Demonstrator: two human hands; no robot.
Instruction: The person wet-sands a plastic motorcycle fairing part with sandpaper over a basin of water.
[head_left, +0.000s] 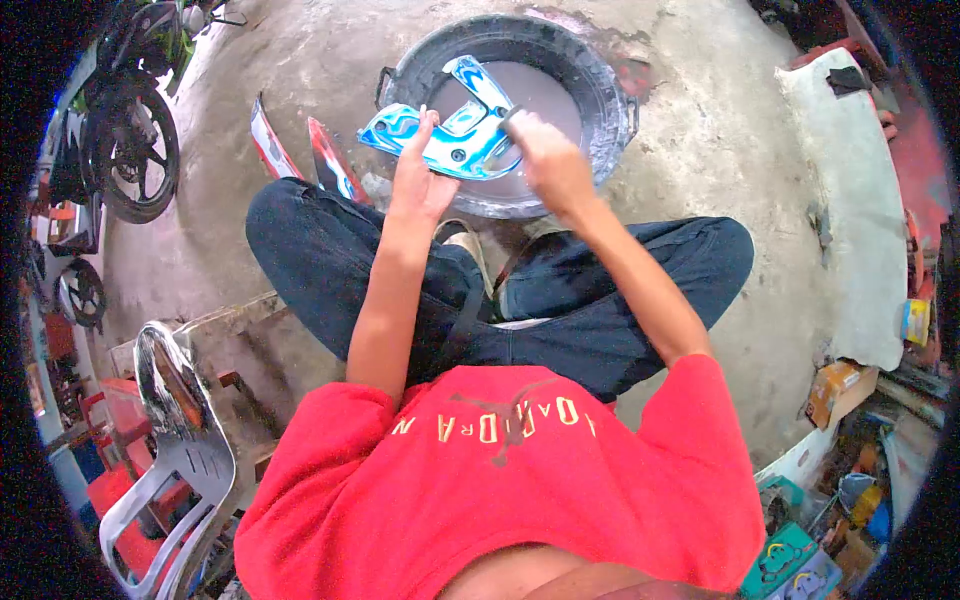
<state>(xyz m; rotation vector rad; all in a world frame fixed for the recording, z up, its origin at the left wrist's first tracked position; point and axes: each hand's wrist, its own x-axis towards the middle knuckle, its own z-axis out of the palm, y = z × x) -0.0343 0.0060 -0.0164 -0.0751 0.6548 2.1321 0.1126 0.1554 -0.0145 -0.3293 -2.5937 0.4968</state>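
Note:
A glossy blue-and-white swirled plastic motorcycle fairing panel (440,140) is held up over the near side of a round dark basin (400,90) with greyish liquid in it. My left hand (420,180) grips the panel's lower left edge, with the thumb on its upper face. At the panel's right end is my right hand (550,165), its fingers closed and slightly blurred. Between those fingers and the panel shows a small dark grey piece (510,122), whose kind I cannot make out. The panel's underside is hidden.
Two more painted panels, one white and red (275,145) and one red, white and blue (335,165), lie on the concrete floor left of the basin. A motorcycle wheel (135,150) stands at far left. A grey plastic chair (185,470) is at lower left, a cardboard box (840,390) at right.

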